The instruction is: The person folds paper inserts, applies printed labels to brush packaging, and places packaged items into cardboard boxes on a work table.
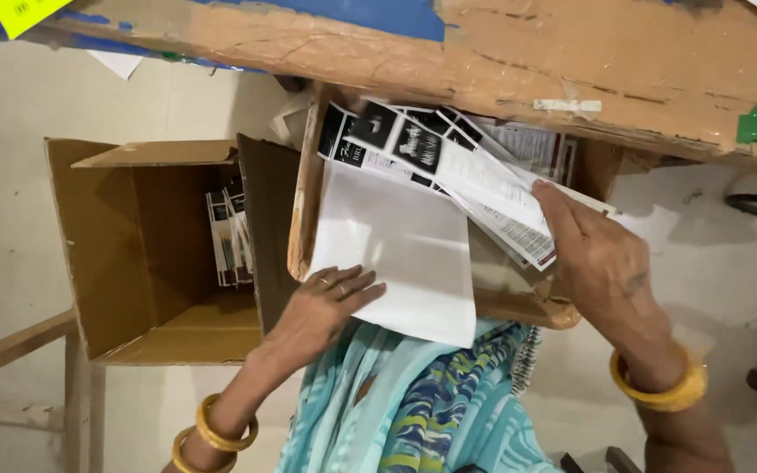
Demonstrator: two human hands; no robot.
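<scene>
My left hand (326,298) lies flat, fingers apart, on the lower left corner of a blank white sheet (405,254). The sheet rests in a shallow brown cardboard tray (301,197) on my lap. My right hand (602,263) presses on a fanned stack of black-and-white printed leaflets (449,162) at the tray's right side, fingers curled over their edge. Both wrists carry yellow bangles.
An open cardboard box (146,254) stands on the floor to the left with a few printed leaflets (229,236) upright inside. A worn wooden table edge (571,61) runs across the top. A wooden bar (10,346) is at lower left, and dark furniture legs at the right.
</scene>
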